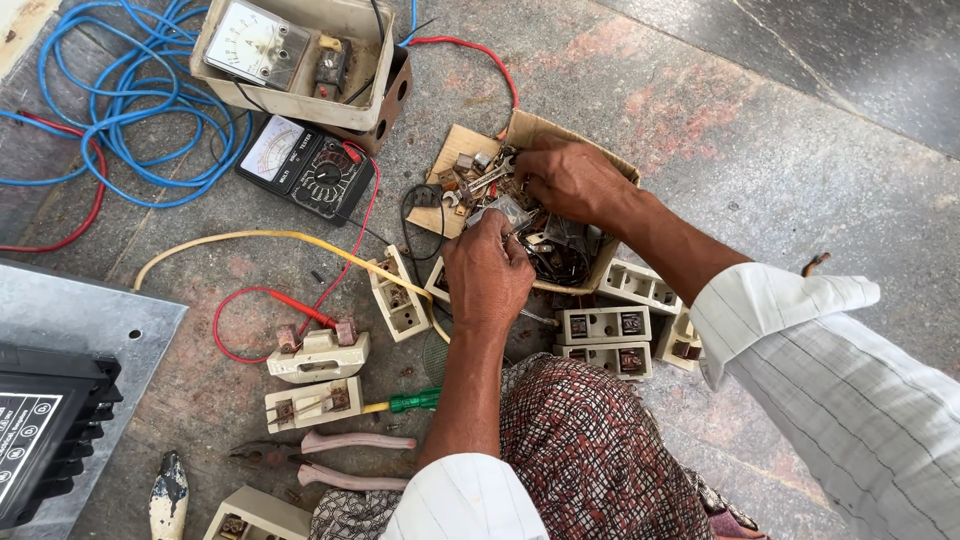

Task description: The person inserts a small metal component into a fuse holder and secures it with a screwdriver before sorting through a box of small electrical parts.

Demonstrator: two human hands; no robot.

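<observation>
Open brown cardboard box (pixel 612 160) centre; white-labelled black device (pixel 40 440) at left edge.

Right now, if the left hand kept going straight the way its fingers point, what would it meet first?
The left hand points up into the cardboard box. It would probably first meet the small metal parts heaped there, just past its fingertips; whether it already touches them is unclear.

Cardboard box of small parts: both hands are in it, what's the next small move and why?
Probably close the left hand fingers on one piece and lift it clear. Both it and the right hand are buried among tangled metal bits in the cardboard box; nothing looks separated from the pile yet.
</observation>
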